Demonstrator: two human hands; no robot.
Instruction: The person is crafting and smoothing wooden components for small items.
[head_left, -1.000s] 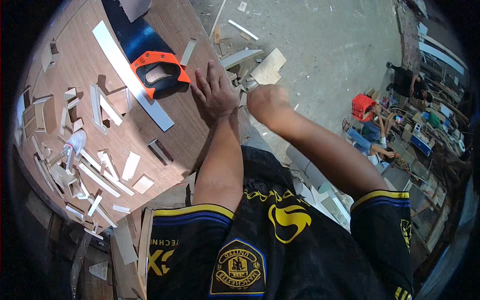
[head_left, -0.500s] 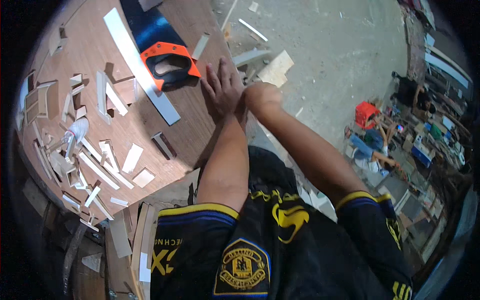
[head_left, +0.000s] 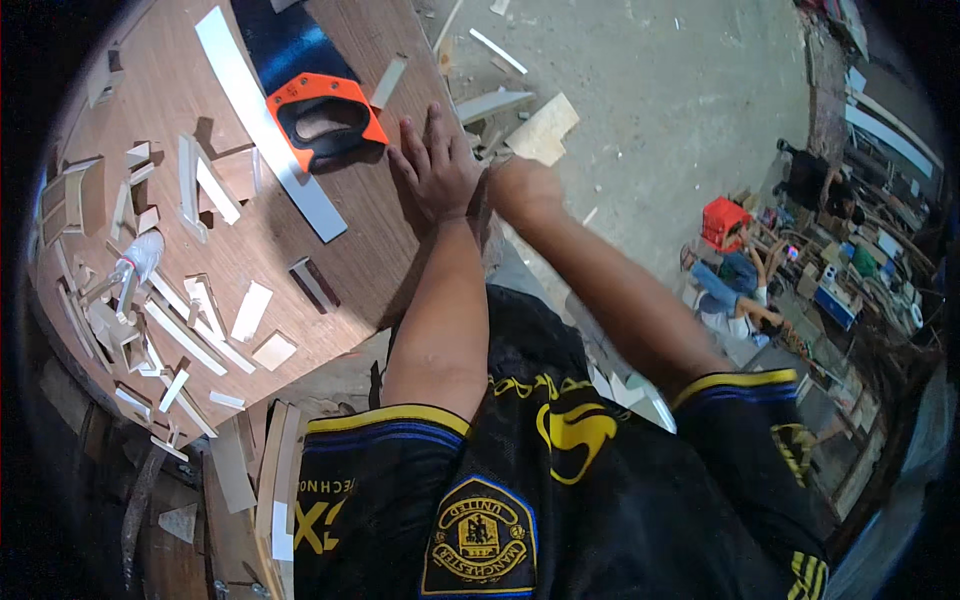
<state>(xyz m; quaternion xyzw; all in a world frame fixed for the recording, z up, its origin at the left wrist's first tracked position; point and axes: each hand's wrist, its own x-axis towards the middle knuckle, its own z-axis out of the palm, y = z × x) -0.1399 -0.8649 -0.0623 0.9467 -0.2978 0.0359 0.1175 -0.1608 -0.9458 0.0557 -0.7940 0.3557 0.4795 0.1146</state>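
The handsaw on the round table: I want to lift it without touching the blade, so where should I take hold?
Grip the handsaw by its orange handle, through the dark opening. The handle end points toward the left hand, which lies flat beside it, so come from that side; the dark blade runs away up the table.

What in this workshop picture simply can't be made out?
Head view only:
- Right hand: blurred, at the edge of the wooden table; whether it grips anything is unclear.
- Hand saw: blade tip cut off by the top edge.
- Left hand: lies flat, hiding whatever is under its palm.
- Seated person far right: too small to tell.
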